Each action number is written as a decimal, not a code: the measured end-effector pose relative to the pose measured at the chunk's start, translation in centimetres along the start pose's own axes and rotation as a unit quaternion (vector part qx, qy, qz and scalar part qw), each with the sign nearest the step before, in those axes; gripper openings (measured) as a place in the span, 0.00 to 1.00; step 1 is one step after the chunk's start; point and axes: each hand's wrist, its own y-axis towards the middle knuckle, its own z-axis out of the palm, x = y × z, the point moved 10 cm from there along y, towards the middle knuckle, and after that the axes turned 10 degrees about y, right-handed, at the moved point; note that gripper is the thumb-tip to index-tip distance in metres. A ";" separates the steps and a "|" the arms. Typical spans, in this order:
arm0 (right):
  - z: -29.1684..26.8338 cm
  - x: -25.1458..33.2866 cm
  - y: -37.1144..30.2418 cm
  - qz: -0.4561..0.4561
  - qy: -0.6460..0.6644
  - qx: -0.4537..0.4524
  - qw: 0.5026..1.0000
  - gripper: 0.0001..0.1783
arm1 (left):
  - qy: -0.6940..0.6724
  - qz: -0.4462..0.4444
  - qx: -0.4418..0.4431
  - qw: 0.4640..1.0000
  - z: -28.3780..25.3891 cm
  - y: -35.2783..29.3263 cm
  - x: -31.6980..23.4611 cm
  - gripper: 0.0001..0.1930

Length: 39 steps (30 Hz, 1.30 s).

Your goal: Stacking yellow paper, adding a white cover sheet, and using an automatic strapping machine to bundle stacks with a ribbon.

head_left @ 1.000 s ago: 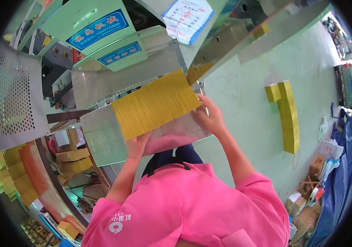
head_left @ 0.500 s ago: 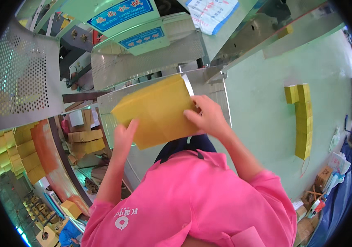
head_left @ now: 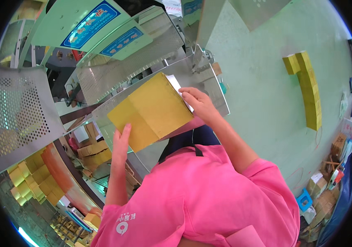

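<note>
A broad yellow paper packet [head_left: 153, 111], seemingly thick, is held tilted in front of my body, with a faint fold line across its face. White paper [head_left: 174, 84] shows along its right edge. My left hand [head_left: 121, 142] grips its lower left side, the other fingers partly hidden beneath. At the right edge my right hand [head_left: 200, 103] is closed on the packet where the white paper shows. Behind it lies the metal bed [head_left: 180, 74] of a machine.
A perforated metal guard [head_left: 19, 111] stands at left and a pale green machine cover [head_left: 81, 24] ahead. Yellow blocks [head_left: 308, 90] form a row on the floor at right. Yellow stacks [head_left: 36, 181] sit at lower left. Boxes and a blue stool [head_left: 304, 200] are at lower right.
My view has turned, so the machine now appears more slanted. The packet has tipped to show more of its flat face, and my right hand has shifted up along its right edge.
</note>
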 end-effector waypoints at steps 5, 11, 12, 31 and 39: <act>0.5 -0.2 0.5 -0.024 0.025 -0.010 0.999 0.21 | -0.001 -0.014 -0.008 1.000 -0.2 0.0 0.3 0.29; -0.1 1.9 0.5 -0.079 -0.091 -0.036 0.992 0.21 | 0.016 0.000 0.013 1.000 0.0 -0.1 0.3 0.32; -0.1 2.0 0.6 -0.079 -0.094 -0.035 0.992 0.21 | 0.006 0.010 0.011 1.000 0.0 0.1 0.3 0.31; 0.9 7.7 -0.8 -0.233 -0.159 -0.105 0.953 0.03 | -0.004 0.035 0.017 0.999 0.0 0.0 -0.4 0.28; 1.7 7.6 -0.7 -0.240 -0.164 -0.065 0.955 0.03 | -0.016 0.031 0.007 0.999 -0.3 0.2 1.0 0.28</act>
